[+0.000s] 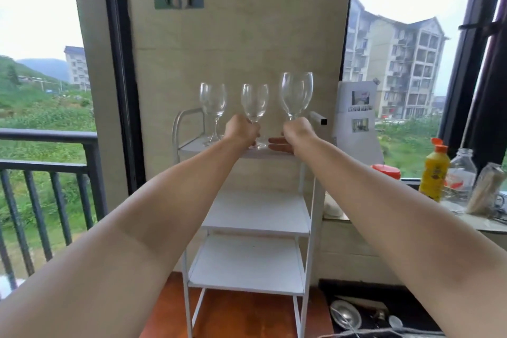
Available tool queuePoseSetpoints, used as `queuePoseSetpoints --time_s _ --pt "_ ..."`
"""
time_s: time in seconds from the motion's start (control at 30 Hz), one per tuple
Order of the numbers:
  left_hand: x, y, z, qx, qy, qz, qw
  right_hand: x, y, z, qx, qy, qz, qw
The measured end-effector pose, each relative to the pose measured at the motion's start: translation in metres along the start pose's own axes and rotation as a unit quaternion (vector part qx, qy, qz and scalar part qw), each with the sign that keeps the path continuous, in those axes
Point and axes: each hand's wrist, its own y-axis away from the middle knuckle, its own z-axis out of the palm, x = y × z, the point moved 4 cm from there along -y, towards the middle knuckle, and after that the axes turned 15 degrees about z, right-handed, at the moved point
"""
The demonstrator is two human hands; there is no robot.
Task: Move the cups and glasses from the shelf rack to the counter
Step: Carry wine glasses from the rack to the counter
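Clear wine glasses stand on the top shelf of a white shelf rack (247,222) set against a beige wall. The left hand (241,129) curls round the stem of the middle glass (254,103), whose foot sits on the shelf. The right hand (297,130) grips the stem of the right glass (297,94), which stands higher than the other two, its foot hidden behind the hand; some fingers of that hand stretch out flat just above the shelf. At the far left of the shelf the left glass (213,101) stands alone, upright and untouched, just beside the left hand. Below, two more white shelves of the rack hold nothing visible. To the right, a counter ledge (466,225) under the window carries a yellow bottle (434,173) with an orange cap, a clear glass bottle (463,173) and a red lid (386,171). To the left, a dark balcony railing (49,145) fronts green hillside.
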Motion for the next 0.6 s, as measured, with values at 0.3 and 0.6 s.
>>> queuePoseSetpoints --time_s 0.3,0.6 --pt "0.006 0.007 -0.009 0.042 -0.005 0.072 0.996 -0.006 0.015 0.004 0.013 0.055 -0.088 0.994" --pt "0.028 0.04 -0.052 0.092 0.019 0.092 0.991 -0.001 0.07 0.02 -0.02 0.048 -0.145 0.988"
